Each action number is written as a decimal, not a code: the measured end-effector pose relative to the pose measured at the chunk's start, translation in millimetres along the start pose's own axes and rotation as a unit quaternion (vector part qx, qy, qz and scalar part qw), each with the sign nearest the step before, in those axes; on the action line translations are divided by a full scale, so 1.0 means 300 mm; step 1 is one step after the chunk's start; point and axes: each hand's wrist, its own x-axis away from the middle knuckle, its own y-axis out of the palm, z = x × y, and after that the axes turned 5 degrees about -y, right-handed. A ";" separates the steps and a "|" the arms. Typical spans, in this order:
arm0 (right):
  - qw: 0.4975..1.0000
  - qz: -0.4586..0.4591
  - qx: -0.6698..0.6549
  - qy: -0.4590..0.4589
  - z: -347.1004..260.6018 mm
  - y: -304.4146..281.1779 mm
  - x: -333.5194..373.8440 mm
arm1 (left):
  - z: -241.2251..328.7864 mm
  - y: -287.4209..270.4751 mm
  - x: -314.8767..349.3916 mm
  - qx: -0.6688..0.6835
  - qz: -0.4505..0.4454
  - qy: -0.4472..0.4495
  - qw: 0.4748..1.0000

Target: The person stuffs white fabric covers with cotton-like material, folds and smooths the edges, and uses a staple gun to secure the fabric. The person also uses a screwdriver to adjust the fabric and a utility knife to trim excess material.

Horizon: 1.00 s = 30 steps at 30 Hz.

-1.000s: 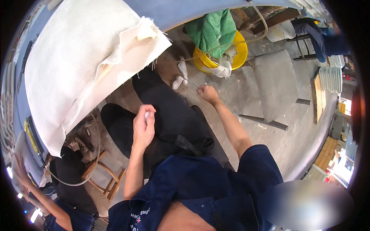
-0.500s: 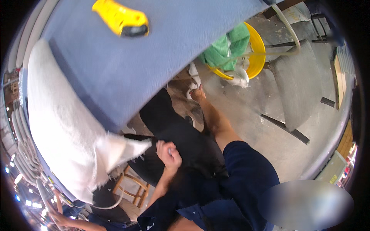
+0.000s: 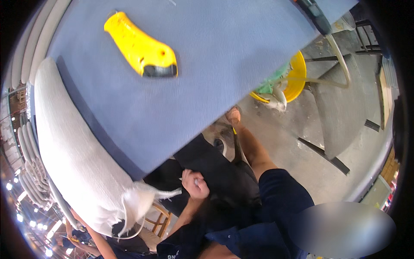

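Observation:
A blue table top [image 3: 207, 73] fills the upper part of the view, with a yellow hand tool [image 3: 140, 47] lying on it. A white cloth [image 3: 73, 151] hangs over the table's left edge, frayed threads trailing from its corner. My left hand [image 3: 195, 183] is curled shut over my black-clad lap [image 3: 215, 168], just right of those threads, with a small white thing showing between its fingers. My right hand [image 3: 233, 115] reaches up to the table's near edge, its fingers hidden under the edge.
A yellow bucket [image 3: 297, 82] holding green cloth stands on the grey concrete floor [image 3: 302, 142], with a pale hose [image 3: 340, 64] running past it. A wooden stool [image 3: 157, 220] is below the cloth. Another person's arm [image 3: 92, 239] shows at lower left.
The view has swung up over the table, so the blue top and yellow tool now fill the frame. My right hand moved up to the table edge; my left hand dropped toward my lap.

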 end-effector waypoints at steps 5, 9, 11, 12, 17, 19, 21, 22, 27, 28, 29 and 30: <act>0.995 0.084 0.003 -0.045 0.001 -0.399 0.367 | 0.029 -0.036 -0.010 0.004 -0.040 -0.058 0.998; 0.983 0.004 -0.134 -0.125 0.116 -0.680 0.609 | 0.097 -0.139 -0.069 0.119 -0.110 -0.145 0.976; 0.979 -0.046 -0.181 -0.080 0.042 -0.850 0.816 | 0.098 -0.166 -0.100 0.142 -0.104 -0.066 0.982; 0.952 -0.063 -0.288 -0.078 -0.029 -0.940 0.932 | 0.120 -0.196 -0.114 0.128 -0.124 -0.081 0.981; 0.704 -0.166 -0.674 -0.150 -0.249 -1.139 1.310 | 0.232 -0.256 -0.181 0.133 -0.268 -0.101 0.949; 0.690 -0.203 -0.665 -0.198 -0.303 -1.149 1.359 | 0.221 -0.221 -0.177 0.180 -0.263 0.037 0.947; 0.688 -0.229 -0.650 -0.226 -0.355 -1.163 1.393 | 0.226 -0.218 -0.155 0.191 -0.270 0.095 0.939; 0.702 -0.216 -0.638 -0.230 -0.375 -1.168 1.414 | 0.227 -0.232 -0.139 0.184 -0.297 0.078 0.934; 0.858 0.094 -0.357 -0.358 -0.473 -1.107 1.462 | 0.197 -0.315 -0.065 0.263 -0.283 -0.028 0.922; 0.866 0.094 -0.322 -0.370 -0.506 -1.093 1.485 | 0.184 -0.323 -0.057 0.264 -0.284 -0.046 0.921; 0.874 0.093 -0.285 -0.382 -0.559 -1.096 1.528 | 0.168 -0.331 -0.049 0.267 -0.284 -0.065 0.919; 0.881 0.092 -0.248 -0.393 -0.601 -1.096 1.562 | 0.154 -0.337 -0.045 0.270 -0.284 -0.085 0.916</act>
